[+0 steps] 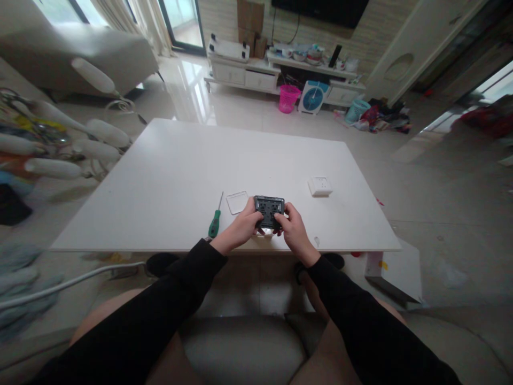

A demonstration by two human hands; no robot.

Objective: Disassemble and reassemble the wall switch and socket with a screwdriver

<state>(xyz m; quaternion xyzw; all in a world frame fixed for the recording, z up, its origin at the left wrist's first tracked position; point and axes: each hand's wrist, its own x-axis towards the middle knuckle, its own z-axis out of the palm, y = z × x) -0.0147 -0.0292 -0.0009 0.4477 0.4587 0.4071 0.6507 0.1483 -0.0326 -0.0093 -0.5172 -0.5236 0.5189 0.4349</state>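
Note:
Between both hands, over the front edge of the white table (192, 171), is the dark inner part of a wall socket (269, 206), its black side facing me. My left hand (245, 223) grips its left side, the thumb on its face. My right hand (294, 224) holds the right side, thumb pressed on the face too. Something white partly shows beneath it; I cannot make out what. Left of my hands lie a thin white rectangular frame (227, 204) and a green-handled screwdriver (214, 224). A white wall socket (320, 186) on its box sits to the right.
A small clear plastic piece (317, 241) lies near the table's front edge. Beyond the table stand a white TV cabinet (260, 80), a pink basket (288, 99) and a blue-and-white fan (313, 98). A lamp with long white shades (96, 131) reaches in at the left.

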